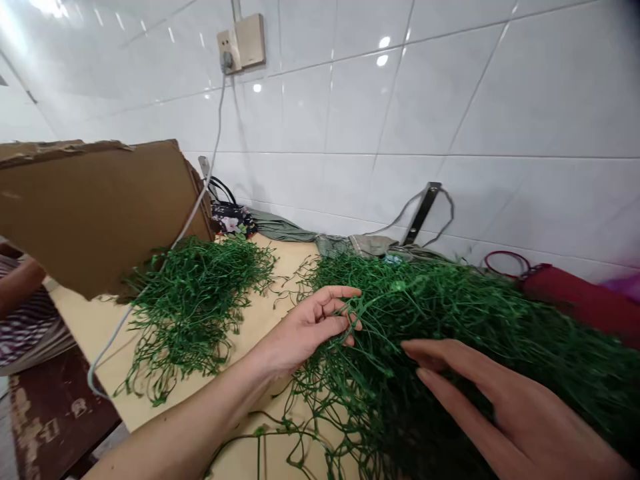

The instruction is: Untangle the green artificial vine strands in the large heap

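Observation:
My left hand point(310, 327) is at the near left edge of a large heap of thin green plastic-looking stems point(480, 307). Its fingers are curled around a few branching green stems point(373, 308), whose tips fan out to the right over the heap. Low over the heap, my right hand point(510, 407) has its thumb and fingers apart, and nothing shows between them. A smaller pile of similar green stems point(195, 300) lies to the left on the pale tabletop point(270, 320).
A cardboard box point(100, 213) stands at the left, with a grey cable point(217, 127) running past it from a wall socket point(229, 50). Folded grey-green cloth point(285, 225) and a dark red bag point(575, 300) lie along the tiled wall. Another person's arm point(23, 283) shows far left.

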Tool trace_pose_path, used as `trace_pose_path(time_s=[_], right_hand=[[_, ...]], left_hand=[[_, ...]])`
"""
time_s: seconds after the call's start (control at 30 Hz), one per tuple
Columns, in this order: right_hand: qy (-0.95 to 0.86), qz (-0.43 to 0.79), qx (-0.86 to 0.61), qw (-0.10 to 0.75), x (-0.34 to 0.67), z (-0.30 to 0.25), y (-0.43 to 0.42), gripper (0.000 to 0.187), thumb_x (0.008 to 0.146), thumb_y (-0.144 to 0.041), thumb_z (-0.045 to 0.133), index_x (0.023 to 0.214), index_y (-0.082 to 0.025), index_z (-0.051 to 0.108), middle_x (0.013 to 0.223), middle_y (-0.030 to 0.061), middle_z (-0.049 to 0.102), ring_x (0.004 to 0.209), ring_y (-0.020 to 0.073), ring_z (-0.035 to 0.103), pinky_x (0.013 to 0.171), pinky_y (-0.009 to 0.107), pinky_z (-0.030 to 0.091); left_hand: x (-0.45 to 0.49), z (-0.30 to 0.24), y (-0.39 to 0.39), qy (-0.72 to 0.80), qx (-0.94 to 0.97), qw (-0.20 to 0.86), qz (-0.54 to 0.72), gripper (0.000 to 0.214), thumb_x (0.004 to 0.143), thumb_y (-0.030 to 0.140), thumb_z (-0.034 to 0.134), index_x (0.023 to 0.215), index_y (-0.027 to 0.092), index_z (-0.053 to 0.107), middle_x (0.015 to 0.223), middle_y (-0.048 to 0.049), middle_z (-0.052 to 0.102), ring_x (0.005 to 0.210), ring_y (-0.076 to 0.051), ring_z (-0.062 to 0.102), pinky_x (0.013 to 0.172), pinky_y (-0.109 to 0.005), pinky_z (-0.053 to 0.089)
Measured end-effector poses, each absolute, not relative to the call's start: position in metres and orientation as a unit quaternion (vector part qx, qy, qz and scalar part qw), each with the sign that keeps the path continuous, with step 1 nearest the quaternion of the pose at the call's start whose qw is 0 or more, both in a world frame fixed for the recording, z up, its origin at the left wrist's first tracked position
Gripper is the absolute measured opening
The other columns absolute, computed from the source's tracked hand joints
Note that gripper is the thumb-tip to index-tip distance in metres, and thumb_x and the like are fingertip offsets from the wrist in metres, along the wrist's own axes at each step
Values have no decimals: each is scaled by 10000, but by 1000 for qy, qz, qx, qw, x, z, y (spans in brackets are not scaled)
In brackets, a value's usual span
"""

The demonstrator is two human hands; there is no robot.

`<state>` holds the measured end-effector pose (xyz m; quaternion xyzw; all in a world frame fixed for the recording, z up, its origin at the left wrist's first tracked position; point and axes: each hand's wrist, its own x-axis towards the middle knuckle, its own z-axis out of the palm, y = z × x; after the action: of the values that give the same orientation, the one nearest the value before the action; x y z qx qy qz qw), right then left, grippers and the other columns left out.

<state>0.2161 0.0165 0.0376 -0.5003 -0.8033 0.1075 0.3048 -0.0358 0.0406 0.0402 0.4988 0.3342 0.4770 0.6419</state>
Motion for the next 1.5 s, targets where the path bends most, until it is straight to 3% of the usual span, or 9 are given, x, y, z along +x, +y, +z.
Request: trace_pose_path(time_s=[0.17, 0.3, 0.4, 0.6, 0.8, 0.93, 1.07, 1.3, 1.5], right_hand=[[-687, 304, -570, 334, 185, 54, 30, 597, 853, -642, 549, 1258, -214, 643, 1124, 122, 763, 924, 277, 755, 778, 388, 644], [-688, 410, -491, 342, 177, 48, 36, 300, 891, -474, 549, 1024, -225, 651, 886, 42, 750, 768, 208, 714, 700, 310, 591], [-701, 399, -481, 343, 179, 45, 38, 182, 897, -376, 530, 878, -234, 642, 786, 10, 713, 748, 192, 680, 707, 291, 553], [-705, 283, -544, 357, 185, 46, 40, 257, 892, -398, 496, 855, -232, 689, 584, -17, 590, 559, 181, 587, 569, 281, 501], [-668, 283, -561, 399, 187, 46, 38, 242, 864, -390, 534, 897, -212, 693, 663, 33, 685, 599, 203, 658, 576, 293, 545], [-682, 288, -542, 398, 183, 45, 36, 180, 847, -353, 542, 861, -232, 673, 797, 54, 740, 700, 207, 705, 672, 297, 591], [-716, 278, -528, 363, 179, 49, 33, 178, 886, -329, 506, 875, -238, 659, 714, 26, 697, 658, 188, 671, 631, 273, 558], [-749, 215, -550, 300, 194, 58, 34, 201, 894, -342, 495, 883, -263, 679, 704, 3, 699, 582, 189, 615, 543, 296, 466], [-763, 241, -540, 262, 200, 64, 32, 215, 868, -385, 517, 854, -284, 707, 674, 12, 704, 586, 216, 659, 547, 321, 512]], left_hand=[[-14, 18, 40, 278, 497, 665, 483, 422, 880, 302, 751, 1248, 205, 569, 900, 15, 636, 767, -111, 658, 787, -264, 461], [-8, 12, 36, 290, 521, 665, 449, 428, 894, 302, 734, 1263, 202, 541, 889, 24, 622, 786, -108, 649, 797, -258, 456], [-8, 10, 35, 321, 517, 661, 438, 415, 927, 290, 677, 1300, 208, 514, 886, 29, 607, 750, -102, 627, 777, -260, 456], [-12, 5, 39, 386, 485, 641, 452, 284, 972, 344, 572, 1219, 204, 569, 950, -15, 616, 721, -115, 518, 637, -240, 457], [-17, 15, 33, 399, 507, 631, 430, 415, 945, 481, 601, 1277, 234, 572, 931, -20, 572, 677, -120, 450, 550, -221, 406], [-19, 16, 29, 454, 670, 443, 385, 635, 836, 444, 771, 1402, 348, 500, 1173, -35, 568, 699, -118, 492, 637, -263, 455], [-18, 13, 31, 469, 765, 266, 352, 255, 1008, 375, 532, 1183, 257, 674, 1132, -62, 686, 921, -206, 635, 827, -327, 490], [-17, 12, 32, 451, 637, 488, 390, 397, 1054, 450, 394, 1037, 185, 689, 833, -36, 746, 695, -161, 681, 708, -280, 529], [-17, 9, 33, 434, 616, 492, 436, 353, 1027, 451, 464, 901, 184, 658, 791, -23, 659, 681, -147, 606, 679, -261, 485]])
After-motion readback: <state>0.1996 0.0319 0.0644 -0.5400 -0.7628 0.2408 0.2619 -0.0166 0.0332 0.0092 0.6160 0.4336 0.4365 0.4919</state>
